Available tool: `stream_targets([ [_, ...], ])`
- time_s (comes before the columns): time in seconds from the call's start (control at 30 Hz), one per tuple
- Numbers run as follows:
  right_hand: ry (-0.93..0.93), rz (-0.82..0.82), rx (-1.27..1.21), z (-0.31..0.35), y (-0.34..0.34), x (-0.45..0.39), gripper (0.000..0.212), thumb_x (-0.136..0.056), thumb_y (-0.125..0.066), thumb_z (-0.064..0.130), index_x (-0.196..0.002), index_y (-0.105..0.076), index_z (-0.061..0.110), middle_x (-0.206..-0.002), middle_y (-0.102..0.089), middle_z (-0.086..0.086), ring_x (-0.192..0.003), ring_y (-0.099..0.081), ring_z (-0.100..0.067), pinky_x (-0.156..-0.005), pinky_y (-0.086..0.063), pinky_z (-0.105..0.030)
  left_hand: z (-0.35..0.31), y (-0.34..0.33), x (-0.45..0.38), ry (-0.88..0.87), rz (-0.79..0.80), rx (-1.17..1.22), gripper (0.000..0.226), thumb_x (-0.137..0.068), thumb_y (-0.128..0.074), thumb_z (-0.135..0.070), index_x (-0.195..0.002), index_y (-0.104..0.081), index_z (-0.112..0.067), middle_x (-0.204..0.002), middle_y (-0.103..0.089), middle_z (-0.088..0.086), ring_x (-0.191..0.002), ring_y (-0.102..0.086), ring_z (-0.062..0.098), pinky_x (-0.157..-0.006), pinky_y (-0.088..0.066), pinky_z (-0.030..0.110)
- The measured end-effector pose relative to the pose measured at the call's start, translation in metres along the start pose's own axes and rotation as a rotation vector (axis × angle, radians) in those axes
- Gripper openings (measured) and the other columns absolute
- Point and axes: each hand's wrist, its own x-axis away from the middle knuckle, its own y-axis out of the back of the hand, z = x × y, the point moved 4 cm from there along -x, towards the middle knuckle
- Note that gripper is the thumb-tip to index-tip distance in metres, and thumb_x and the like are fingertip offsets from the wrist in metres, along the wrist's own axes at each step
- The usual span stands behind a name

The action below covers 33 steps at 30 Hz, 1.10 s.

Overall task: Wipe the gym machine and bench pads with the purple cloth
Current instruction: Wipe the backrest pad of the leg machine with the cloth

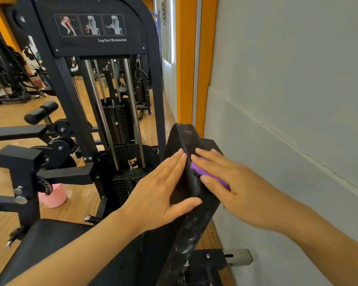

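A black upright back pad [186, 141] of the leg curl/extension machine [95, 38] stands in the middle of the view, its edge worn and whitish lower down. My left hand [163, 186] lies flat against the pad's front face, fingers straight, thumb hooked over the pad's edge. My right hand [225, 178] presses the purple cloth [203, 170] against the pad's back side, fingers spread and straight over it. Only a strip of the cloth shows under the fingers. The black seat pad [50, 242] lies at the lower left.
A grey wall [287, 100] runs close along the right, with an orange post [188, 58] behind the pad. The weight stack [118, 124] and steel guide rods stand ahead. A pink bucket [54, 196] sits on the wooden floor at left, beside black frame arms and roller pads.
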Motion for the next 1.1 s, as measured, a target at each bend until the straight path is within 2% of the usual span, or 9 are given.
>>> stream_targets([
  [0.1,0.032,-0.012,-0.004,0.001,0.001,-0.004,0.050,-0.104,-0.033,0.039,-0.152,-0.020,0.041,-0.156,-0.007,0.030,-0.144,0.002,0.008,-0.111,-0.003,-0.012,-0.001,0.000,0.001,0.015,0.046,0.043,0.091,-0.095,-0.026,-0.077,-0.157,-0.023,-0.010,-0.163,-0.023,0.004,-0.149,-0.022,0.013,-0.118,-0.028,0.034],
  [0.23,0.021,-0.016,-0.015,-0.013,0.011,-0.053,0.045,-0.107,-0.035,0.035,-0.152,-0.032,0.033,-0.162,-0.018,0.013,-0.148,-0.017,-0.010,-0.115,-0.015,-0.023,-0.011,0.007,-0.002,0.015,0.052,-0.028,0.088,-0.097,-0.028,-0.071,-0.156,-0.027,-0.005,-0.162,-0.028,0.010,-0.150,-0.023,0.016,-0.120,-0.026,0.032],
  [0.37,0.069,0.018,0.023,-0.021,0.014,-0.096,0.045,-0.108,-0.032,0.032,-0.152,-0.035,0.024,-0.164,-0.014,0.002,-0.150,-0.014,-0.020,-0.119,-0.014,-0.032,-0.025,0.015,-0.005,0.071,0.008,-0.138,0.080,-0.100,-0.029,-0.064,-0.152,-0.033,-0.004,-0.158,-0.033,0.011,-0.149,-0.021,0.011,-0.121,-0.016,0.023],
  [0.57,0.299,0.156,-0.113,-0.038,0.015,-0.051,0.052,-0.107,-0.028,0.035,-0.157,-0.014,0.029,-0.162,-0.003,0.019,-0.146,0.006,0.002,-0.104,0.006,-0.008,-0.041,0.013,-0.010,0.218,0.005,-0.169,0.070,-0.103,-0.027,-0.058,-0.153,-0.031,-0.010,-0.157,-0.034,0.004,-0.149,-0.017,0.002,-0.120,-0.013,0.015],
  [0.7,0.357,0.206,-0.141,-0.043,0.013,-0.045,0.053,-0.107,-0.026,0.036,-0.157,-0.010,0.030,-0.162,0.003,0.020,-0.139,0.013,0.008,-0.101,0.012,-0.005,-0.052,0.012,-0.011,0.254,-0.027,-0.194,0.060,-0.105,-0.030,-0.048,-0.152,-0.035,-0.011,-0.156,-0.034,0.000,-0.149,-0.019,-0.001,-0.119,-0.017,0.016],
  [0.83,0.313,0.131,-0.054,-0.046,0.014,-0.102,0.048,-0.108,-0.029,0.029,-0.155,-0.027,0.020,-0.165,-0.006,0.004,-0.151,0.001,-0.015,-0.118,-0.004,-0.026,-0.056,0.010,-0.016,0.195,-0.059,-0.258,0.055,-0.106,-0.029,-0.038,-0.143,-0.049,-0.003,-0.151,-0.046,0.010,-0.145,-0.035,0.014,-0.119,-0.029,0.027],
  [0.97,0.245,0.124,-0.008,-0.048,0.015,-0.164,0.044,-0.108,-0.030,0.022,-0.150,-0.036,0.012,-0.164,-0.012,-0.007,-0.151,-0.008,-0.029,-0.120,-0.013,-0.039,-0.050,0.007,-0.020,0.125,-0.056,-0.236,0.057,-0.106,-0.027,-0.037,-0.137,-0.055,0.002,-0.148,-0.049,0.014,-0.143,-0.041,0.023,-0.117,-0.035,0.037],
  [1.03,0.286,0.124,-0.047,-0.049,0.019,-0.164,0.043,-0.107,-0.033,0.022,-0.149,-0.037,0.010,-0.161,-0.023,-0.008,-0.149,-0.017,-0.028,-0.118,-0.015,-0.034,-0.047,0.006,-0.023,0.092,-0.078,-0.207,0.060,-0.106,-0.024,-0.038,-0.133,-0.057,0.004,-0.145,-0.051,0.016,-0.141,-0.044,0.025,-0.116,-0.037,0.038],
  [1.1,0.367,0.109,-0.103,-0.052,0.023,-0.137,0.042,-0.107,-0.034,0.021,-0.147,-0.037,0.007,-0.155,-0.033,-0.005,-0.144,-0.020,-0.018,-0.112,-0.005,-0.013,-0.045,0.004,-0.025,0.075,-0.119,-0.177,0.062,-0.106,-0.023,-0.040,-0.129,-0.059,0.005,-0.142,-0.054,0.017,-0.139,-0.047,0.025,-0.115,-0.039,0.037],
])
